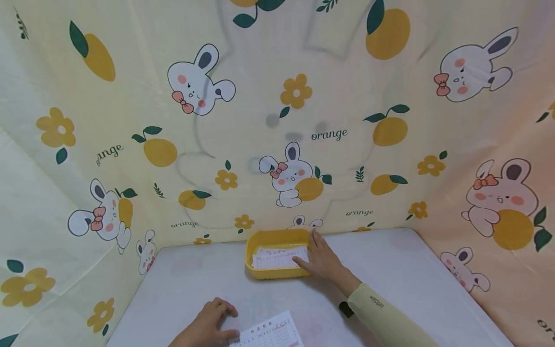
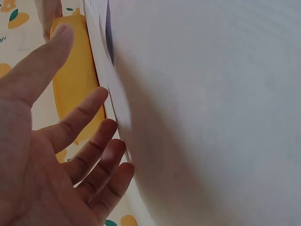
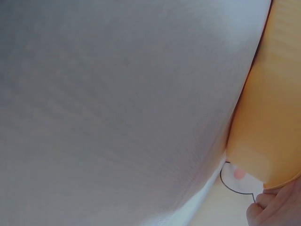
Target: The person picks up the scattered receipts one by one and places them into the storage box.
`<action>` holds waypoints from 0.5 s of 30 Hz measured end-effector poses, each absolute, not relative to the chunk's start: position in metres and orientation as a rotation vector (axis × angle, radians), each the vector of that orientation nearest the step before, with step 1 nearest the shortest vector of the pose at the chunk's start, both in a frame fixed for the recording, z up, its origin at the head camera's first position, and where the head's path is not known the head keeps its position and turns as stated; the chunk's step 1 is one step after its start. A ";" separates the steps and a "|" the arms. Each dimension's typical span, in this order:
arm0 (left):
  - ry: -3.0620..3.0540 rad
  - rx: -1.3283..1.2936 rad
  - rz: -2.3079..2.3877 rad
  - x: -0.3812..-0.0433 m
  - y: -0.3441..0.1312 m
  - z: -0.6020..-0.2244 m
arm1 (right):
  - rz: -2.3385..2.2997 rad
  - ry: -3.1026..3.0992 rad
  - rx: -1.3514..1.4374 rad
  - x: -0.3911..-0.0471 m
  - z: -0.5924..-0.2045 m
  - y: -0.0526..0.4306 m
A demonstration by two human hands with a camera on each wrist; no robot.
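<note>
A yellow plastic basket (image 1: 277, 274) stands at the far side of the table, with several printed paper slips (image 1: 279, 258) lying in it. My right hand (image 1: 323, 260) grips the basket's right end, thumb over the inside and fingers outside the rim. In the right wrist view, its curled fingers (image 3: 277, 207) show at the end of the basket. A printed sheet with a grid (image 1: 269, 332) lies near the front of the table. Beside its left edge is my left hand (image 1: 210, 323), fingers loosely bent, thumb apart, palm holding nothing; the left wrist view shows its fingertips near the tabletop.
The white table (image 1: 173, 274) meets a cloth backdrop (image 1: 260, 120) printed with rabbits and oranges at the back and both sides. Something small and dark (image 1: 346, 309) shows under the right sleeve (image 1: 386, 313).
</note>
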State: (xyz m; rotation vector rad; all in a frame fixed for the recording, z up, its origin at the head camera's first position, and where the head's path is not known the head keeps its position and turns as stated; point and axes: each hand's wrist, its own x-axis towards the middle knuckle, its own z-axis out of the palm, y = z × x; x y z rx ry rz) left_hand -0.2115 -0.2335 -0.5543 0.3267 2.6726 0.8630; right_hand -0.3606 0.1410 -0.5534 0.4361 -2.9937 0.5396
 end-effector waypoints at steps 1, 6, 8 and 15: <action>2.678 0.345 0.850 -0.211 -0.234 -0.555 | 0.544 -2.993 0.436 -0.361 -0.553 0.141; 2.702 0.454 0.775 -0.211 -0.235 -0.556 | 0.558 -2.988 0.436 -0.362 -0.553 0.141; 2.710 0.486 0.748 -0.211 -0.235 -0.556 | 0.564 -2.986 0.436 -0.362 -0.553 0.141; 2.714 0.519 0.704 -0.208 -0.232 -0.553 | 0.556 -2.992 0.433 -0.363 -0.555 0.142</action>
